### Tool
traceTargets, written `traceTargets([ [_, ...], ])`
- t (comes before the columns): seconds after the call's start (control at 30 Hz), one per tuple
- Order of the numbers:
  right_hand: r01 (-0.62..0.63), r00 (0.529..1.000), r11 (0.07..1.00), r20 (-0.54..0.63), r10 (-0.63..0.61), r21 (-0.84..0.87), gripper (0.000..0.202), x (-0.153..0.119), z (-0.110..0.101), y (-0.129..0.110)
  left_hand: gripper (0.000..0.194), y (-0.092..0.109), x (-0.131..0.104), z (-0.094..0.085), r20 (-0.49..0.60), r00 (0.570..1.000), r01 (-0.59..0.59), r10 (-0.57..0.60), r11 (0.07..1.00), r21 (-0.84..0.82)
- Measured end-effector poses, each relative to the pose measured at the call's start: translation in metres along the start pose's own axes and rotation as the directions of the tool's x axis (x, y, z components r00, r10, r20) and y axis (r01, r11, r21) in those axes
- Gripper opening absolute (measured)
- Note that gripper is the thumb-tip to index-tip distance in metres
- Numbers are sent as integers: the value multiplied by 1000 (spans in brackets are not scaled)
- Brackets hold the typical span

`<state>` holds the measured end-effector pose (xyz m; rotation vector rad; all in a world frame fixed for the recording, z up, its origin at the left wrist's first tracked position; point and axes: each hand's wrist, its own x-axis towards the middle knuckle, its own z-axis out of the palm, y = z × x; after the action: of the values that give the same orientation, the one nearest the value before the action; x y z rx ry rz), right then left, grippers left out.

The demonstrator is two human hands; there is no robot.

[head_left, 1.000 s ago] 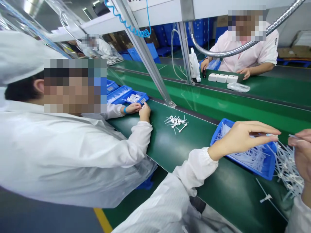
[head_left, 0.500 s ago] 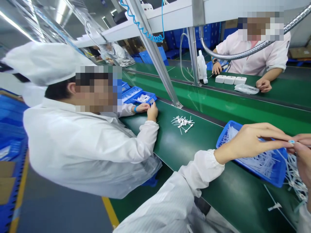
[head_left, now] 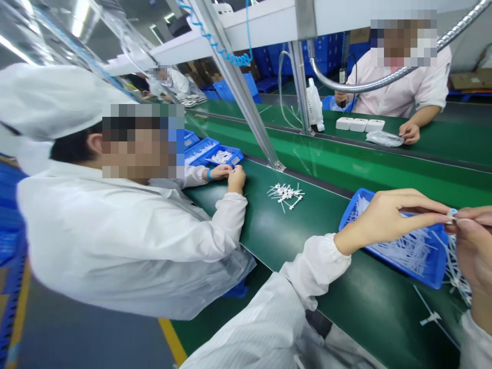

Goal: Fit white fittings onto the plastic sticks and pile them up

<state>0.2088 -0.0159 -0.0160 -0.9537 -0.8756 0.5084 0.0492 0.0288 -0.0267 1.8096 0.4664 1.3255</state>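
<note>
Their left hand [head_left: 386, 218] and right hand [head_left: 474, 246] kinda meet tip-to-tip, both pinching a tiny white-and-blue plastic fitting [head_left: 450, 216] near the blue plastic bin [head_left: 439, 277]'s right edge.

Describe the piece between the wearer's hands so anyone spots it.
On the green bench, find the blue bin at right. Above its right end, the left hand and right hand meet. The piece is white and blue, pinched there; neighbours lie loose.

The light is bright, with glowing ceiling lamps [head_left: 80, 18] in the upper left. A soft sheen lies on the green table [head_left: 315, 215]; the floor [head_left: 96, 338] at lower left is dimmer. Shapes near the edges look stretched.
</note>
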Motion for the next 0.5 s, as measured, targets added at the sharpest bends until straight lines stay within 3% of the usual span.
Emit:
traceTargets([
  [0.1, 0, 995, 997, 95, -7, 72, 28, 0, 0, -2, 18, 1, -2, 3, -61, 998, -16, 13, 999, -44],
  [0.27, -45, 988, 981, 150, 17, 187, 28, 3, -7, -3, 19, 0, -6, 6, -129, 990, 33, -52, 988, -151],
  [0.5, -69, 975, 981, 221, 28, 180, 26, -2, -10, -4, 15, 5, -12, 9, -128, 985, 90, -116, 977, -193],
])
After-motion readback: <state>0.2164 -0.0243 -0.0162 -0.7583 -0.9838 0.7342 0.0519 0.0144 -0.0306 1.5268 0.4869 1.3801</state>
